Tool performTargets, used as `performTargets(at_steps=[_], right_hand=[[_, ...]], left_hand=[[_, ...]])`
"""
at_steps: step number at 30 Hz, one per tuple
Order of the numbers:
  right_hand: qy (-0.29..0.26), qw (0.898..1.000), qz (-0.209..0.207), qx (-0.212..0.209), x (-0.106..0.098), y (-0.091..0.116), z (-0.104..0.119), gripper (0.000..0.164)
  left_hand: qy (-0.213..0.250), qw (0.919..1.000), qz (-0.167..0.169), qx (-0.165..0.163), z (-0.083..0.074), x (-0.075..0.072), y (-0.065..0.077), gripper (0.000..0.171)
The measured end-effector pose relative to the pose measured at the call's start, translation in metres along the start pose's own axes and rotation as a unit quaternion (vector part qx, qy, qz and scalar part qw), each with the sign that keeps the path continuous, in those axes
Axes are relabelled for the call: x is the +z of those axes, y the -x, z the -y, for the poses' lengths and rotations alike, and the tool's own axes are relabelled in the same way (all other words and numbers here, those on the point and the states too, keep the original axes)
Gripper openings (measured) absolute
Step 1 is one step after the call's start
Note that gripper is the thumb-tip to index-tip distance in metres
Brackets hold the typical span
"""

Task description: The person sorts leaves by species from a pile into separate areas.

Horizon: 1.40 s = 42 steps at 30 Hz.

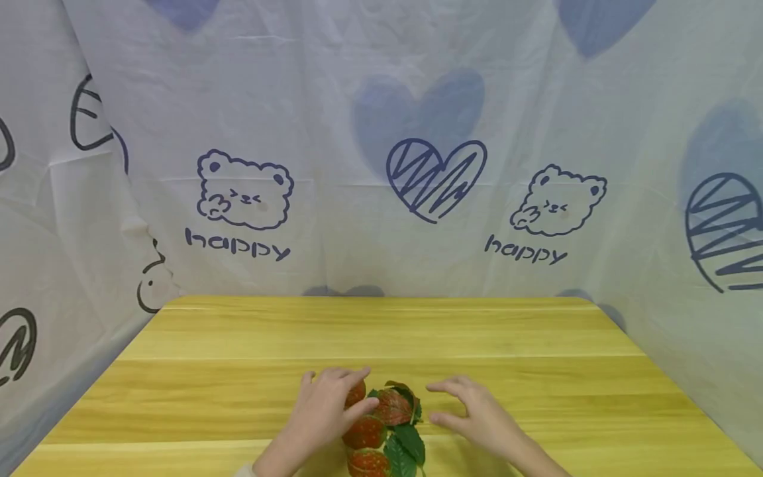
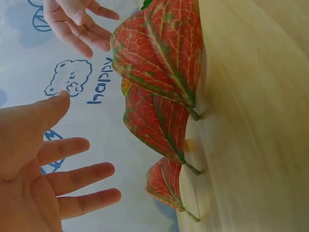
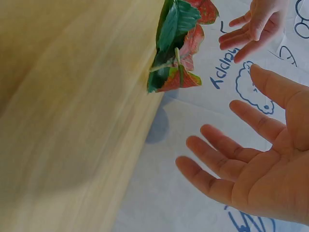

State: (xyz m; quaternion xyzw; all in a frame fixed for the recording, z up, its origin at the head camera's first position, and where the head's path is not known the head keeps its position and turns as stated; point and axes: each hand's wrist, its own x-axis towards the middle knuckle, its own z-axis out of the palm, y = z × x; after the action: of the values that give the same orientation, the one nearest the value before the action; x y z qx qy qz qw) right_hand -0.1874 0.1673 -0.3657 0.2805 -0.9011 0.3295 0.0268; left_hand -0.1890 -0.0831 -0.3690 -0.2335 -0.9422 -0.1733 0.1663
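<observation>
Several red leaves with pale veins and green edges lie in a column near the front of the table; one is this leaf (image 1: 365,432). Another red leaf (image 1: 395,407) sits to its upper right, and dark green leaves (image 1: 408,447) lie along the right side. In the left wrist view, a large red leaf (image 2: 159,53) shows its stem against the tabletop. My left hand (image 1: 324,404) hovers at the left of the leaves, fingers spread and holding nothing. To their right, my right hand (image 1: 473,411) is also empty, its fingers extended and apart from the leaves.
The leaves lie on a yellow wood-grain table (image 1: 238,331). Behind it hangs a white cloth (image 1: 340,238) printed with hearts, bears and the word "happy". More of this cloth hangs at the left and right sides.
</observation>
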Motion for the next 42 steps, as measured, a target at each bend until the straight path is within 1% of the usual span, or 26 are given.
performTargets(at_steps=[4, 8, 12, 15, 18, 21, 26, 32, 38, 42], right_hand=[[-0.050, 0.998, 0.027, 0.003, 0.001, -0.002, -0.004, 0.040], [-0.102, 0.993, 0.059, 0.008, 0.002, -0.004, -0.007, 0.036], [-0.136, 0.987, 0.080, 0.011, 0.006, -0.005, -0.010, 0.033], [-0.151, 0.984, 0.088, 0.016, 0.009, -0.005, -0.013, 0.030], [-0.168, 0.980, 0.099, 0.028, 0.011, -0.006, -0.014, 0.028], [-0.177, 0.977, 0.109, 0.037, 0.012, -0.007, -0.015, 0.026], [-0.180, 0.975, 0.127, 0.041, 0.016, -0.009, -0.016, 0.024], [-0.198, 0.967, 0.152, 0.049, 0.021, -0.013, -0.017, 0.024], [-0.200, 0.965, 0.164, 0.051, 0.022, -0.015, -0.018, 0.026], [-0.204, 0.964, 0.165, 0.046, 0.024, -0.016, -0.020, 0.026]], left_hand=[[0.017, 0.9998, -0.010, 0.002, 0.001, 0.002, -0.002, 0.041], [0.045, 0.9988, -0.022, 0.002, 0.001, 0.004, -0.004, 0.033], [0.078, 0.9964, -0.033, 0.005, 0.003, 0.006, -0.006, 0.026], [0.114, 0.9931, -0.027, 0.001, 0.005, 0.006, -0.007, 0.022], [0.156, 0.9877, -0.002, -0.009, 0.006, 0.007, -0.009, 0.019], [0.187, 0.9820, 0.023, -0.016, 0.007, 0.008, -0.011, 0.018], [0.233, 0.9707, 0.050, -0.029, 0.008, 0.008, -0.014, 0.019], [0.288, 0.9545, 0.062, -0.047, 0.008, 0.009, -0.017, 0.020], [0.312, 0.9457, 0.069, -0.061, 0.009, 0.012, -0.021, 0.020], [0.336, 0.9362, 0.077, -0.070, 0.008, 0.013, -0.024, 0.020]])
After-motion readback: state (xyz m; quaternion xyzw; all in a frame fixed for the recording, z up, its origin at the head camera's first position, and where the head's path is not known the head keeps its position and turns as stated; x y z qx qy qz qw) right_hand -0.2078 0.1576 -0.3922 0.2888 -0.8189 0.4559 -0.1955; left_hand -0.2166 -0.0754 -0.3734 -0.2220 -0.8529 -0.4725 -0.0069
